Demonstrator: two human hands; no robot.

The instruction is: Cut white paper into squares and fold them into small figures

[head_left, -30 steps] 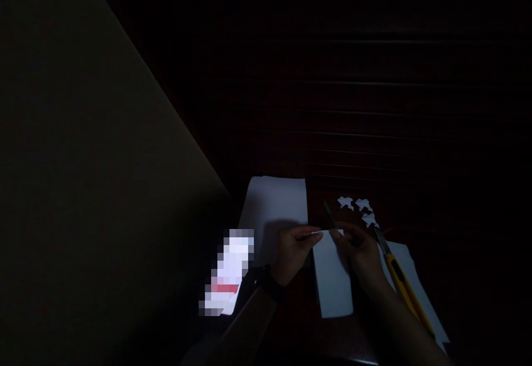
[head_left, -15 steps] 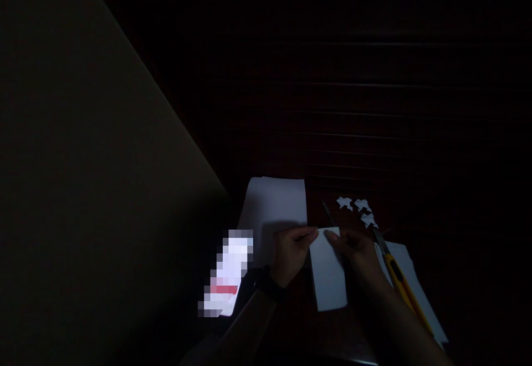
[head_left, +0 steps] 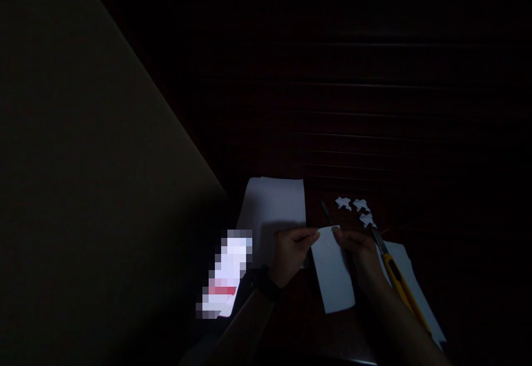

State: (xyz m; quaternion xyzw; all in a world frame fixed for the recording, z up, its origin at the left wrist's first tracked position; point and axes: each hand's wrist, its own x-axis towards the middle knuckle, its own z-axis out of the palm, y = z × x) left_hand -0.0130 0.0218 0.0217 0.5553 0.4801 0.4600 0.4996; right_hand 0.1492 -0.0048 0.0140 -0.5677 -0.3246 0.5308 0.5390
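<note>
White paper strip [head_left: 333,274] is sitting low in view, left hand [head_left: 290,252] and right hand [head_left: 362,250] both pinching its far edge. Looking barely worked, most shaping seemingly left; three small paper shapes [head_left: 361,205] are lying beyond, apparently done.

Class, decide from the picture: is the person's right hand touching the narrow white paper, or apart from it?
Touching. The head view shows the right hand with its thumb overlapping the upper right corner of the narrow white paper.
</note>
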